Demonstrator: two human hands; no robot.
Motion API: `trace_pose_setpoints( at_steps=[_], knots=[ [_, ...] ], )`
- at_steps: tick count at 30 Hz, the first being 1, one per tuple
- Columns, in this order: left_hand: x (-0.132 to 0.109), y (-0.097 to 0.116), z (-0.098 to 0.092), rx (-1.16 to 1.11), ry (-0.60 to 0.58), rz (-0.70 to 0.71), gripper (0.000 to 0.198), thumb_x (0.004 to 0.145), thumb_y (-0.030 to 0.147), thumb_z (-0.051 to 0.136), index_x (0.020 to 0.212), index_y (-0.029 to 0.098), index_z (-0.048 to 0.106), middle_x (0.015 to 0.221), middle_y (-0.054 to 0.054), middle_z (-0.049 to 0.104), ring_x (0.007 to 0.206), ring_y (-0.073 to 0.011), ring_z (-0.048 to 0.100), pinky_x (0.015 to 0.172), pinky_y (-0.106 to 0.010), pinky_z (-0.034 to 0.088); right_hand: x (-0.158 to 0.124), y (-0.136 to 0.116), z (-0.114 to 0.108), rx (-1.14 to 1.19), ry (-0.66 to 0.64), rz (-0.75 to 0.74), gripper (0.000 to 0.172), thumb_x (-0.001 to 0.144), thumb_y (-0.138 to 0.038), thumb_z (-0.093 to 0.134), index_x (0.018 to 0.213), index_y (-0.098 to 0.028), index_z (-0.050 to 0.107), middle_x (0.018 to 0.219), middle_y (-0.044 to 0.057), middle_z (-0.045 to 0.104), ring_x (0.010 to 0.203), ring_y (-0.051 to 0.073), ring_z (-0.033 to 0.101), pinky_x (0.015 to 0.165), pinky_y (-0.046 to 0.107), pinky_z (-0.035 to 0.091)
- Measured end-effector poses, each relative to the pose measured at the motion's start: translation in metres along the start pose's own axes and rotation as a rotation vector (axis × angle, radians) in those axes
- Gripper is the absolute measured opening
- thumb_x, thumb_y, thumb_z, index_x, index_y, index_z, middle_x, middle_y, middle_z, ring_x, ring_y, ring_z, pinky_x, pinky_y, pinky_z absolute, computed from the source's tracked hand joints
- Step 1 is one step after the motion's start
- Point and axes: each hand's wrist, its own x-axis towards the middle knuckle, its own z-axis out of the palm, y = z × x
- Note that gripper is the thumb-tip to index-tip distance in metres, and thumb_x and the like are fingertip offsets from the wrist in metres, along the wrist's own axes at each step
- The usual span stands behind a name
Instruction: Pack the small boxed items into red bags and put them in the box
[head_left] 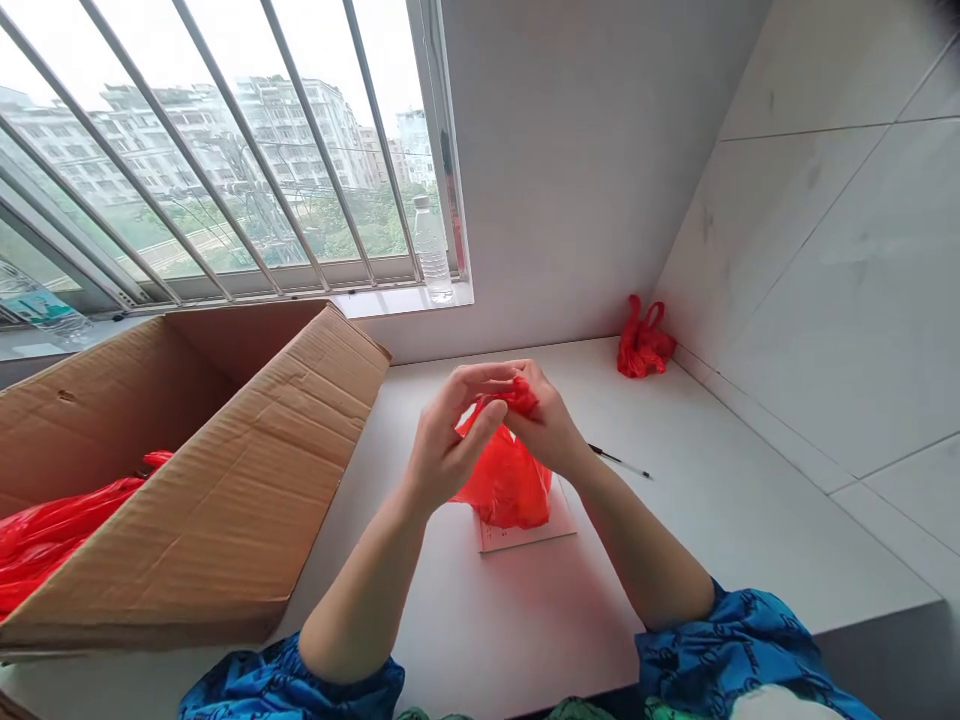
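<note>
A red plastic bag (506, 485) hangs from my two hands over the white counter. Its gathered top is pinched in my right hand (541, 415), the fingers closed round the bunched plastic. My left hand (459, 432) curves round the other side of the top, thumb and fingers closed against it. Below the bag lies a pale booklet or pad (561, 520), partly covered by it. To the right of my right hand a thin pen (619, 460) rests on the counter. What the bag contains cannot be made out.
On the left stands an open cardboard box (247, 480) with red plastic bags (67, 530) inside. A knotted red bag (645, 340) sits in the far right corner. A clear bottle (433, 250) stands on the sill by the barred window; another bottle (41, 305) lies tilted at far left.
</note>
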Motion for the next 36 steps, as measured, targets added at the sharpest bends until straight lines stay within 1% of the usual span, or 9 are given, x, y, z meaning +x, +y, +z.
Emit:
trace_pose_setpoints(
  at_steps=[4,8,11,14,17,20,25,30,36],
  knots=[
    [-0.011,-0.023,-0.001,0.223,0.133,-0.04,0.058,0.088,0.037,0.068,0.14,0.027,0.043,0.14,-0.011,0.051,0.131,-0.0275,0.05,0.109,-0.045,0.044,0.003,0.007,0.0,0.074,0.024,0.079,0.029,0.098,-0.038,0.047,0.112,-0.025,0.07,0.115,0.008,0.056,0.117,0.023,0.053,0.078,0.032,0.056],
    [-0.014,-0.035,-0.005,-0.002,-0.127,-0.363,0.059,0.091,0.043,0.063,0.143,0.026,0.041,0.117,-0.009,0.065,0.104,-0.0244,0.065,0.088,-0.037,0.054,0.003,0.009,0.0,0.27,-0.031,0.228,0.03,0.097,-0.036,0.046,0.11,-0.026,0.07,0.123,0.006,0.051,0.084,0.014,0.059,0.059,0.025,0.051],
    [-0.013,-0.038,-0.014,-0.206,-0.236,-0.499,0.048,0.093,0.044,0.059,0.136,0.022,0.052,0.084,-0.003,0.066,0.081,-0.019,0.066,0.081,-0.034,0.054,0.003,0.012,-0.003,0.394,-0.063,0.289,0.023,0.096,-0.035,0.048,0.104,-0.024,0.066,0.102,0.003,0.06,0.065,0.009,0.053,0.051,0.022,0.044],
    [-0.013,-0.041,-0.024,-0.422,-0.215,-0.625,0.045,0.092,0.043,0.06,0.133,0.023,0.055,0.077,-0.002,0.061,0.075,-0.0161,0.063,0.08,-0.033,0.053,0.001,0.011,-0.009,0.421,-0.162,0.275,0.016,0.095,-0.038,0.055,0.101,-0.024,0.059,0.086,0.001,0.063,0.062,0.011,0.055,0.053,0.022,0.045],
    [-0.013,-0.044,-0.03,-0.571,-0.133,-0.706,0.046,0.092,0.043,0.061,0.133,0.023,0.055,0.078,-0.002,0.061,0.072,-0.0152,0.062,0.073,-0.03,0.053,-0.002,0.006,-0.014,0.32,-0.343,0.225,0.019,0.093,-0.035,0.059,0.106,-0.026,0.05,0.092,0.002,0.069,0.074,0.015,0.064,0.069,0.031,0.053],
    [-0.013,-0.043,-0.031,-0.598,-0.069,-0.707,0.048,0.092,0.045,0.061,0.133,0.022,0.054,0.08,-0.004,0.064,0.073,-0.0157,0.063,0.071,-0.029,0.053,-0.005,0.003,-0.012,0.029,-0.345,0.155,0.01,0.092,-0.024,0.054,0.102,-0.025,0.052,0.092,0.002,0.07,0.08,0.016,0.066,0.075,0.033,0.053],
    [-0.015,-0.039,-0.029,-0.559,-0.106,-0.713,0.049,0.094,0.049,0.055,0.135,0.023,0.055,0.087,-0.007,0.071,0.077,-0.0196,0.067,0.068,-0.029,0.054,-0.009,0.007,0.001,-0.512,-0.11,-0.058,0.018,0.086,-0.016,0.053,0.102,-0.024,0.056,0.104,0.005,0.065,0.072,0.014,0.061,0.063,0.026,0.045],
    [-0.015,-0.036,-0.026,-0.477,-0.147,-0.684,0.044,0.095,0.051,0.052,0.122,0.02,0.067,0.092,-0.007,0.072,0.075,-0.0186,0.067,0.067,-0.029,0.052,-0.01,0.007,0.003,-0.636,-0.048,-0.138,0.008,0.089,-0.018,0.051,0.092,-0.023,0.057,0.101,0.005,0.06,0.07,0.013,0.055,0.058,0.024,0.041],
    [-0.015,-0.049,-0.025,-0.077,0.044,-0.513,0.042,0.093,0.053,0.055,0.107,0.018,0.074,0.094,-0.007,0.074,0.084,-0.0198,0.067,0.07,-0.027,0.049,-0.018,-0.011,-0.021,-0.674,-0.118,-0.217,0.022,0.096,-0.033,0.057,0.075,-0.023,0.058,0.071,0.0,0.057,0.061,0.013,0.047,0.057,0.026,0.034]
  ],
)
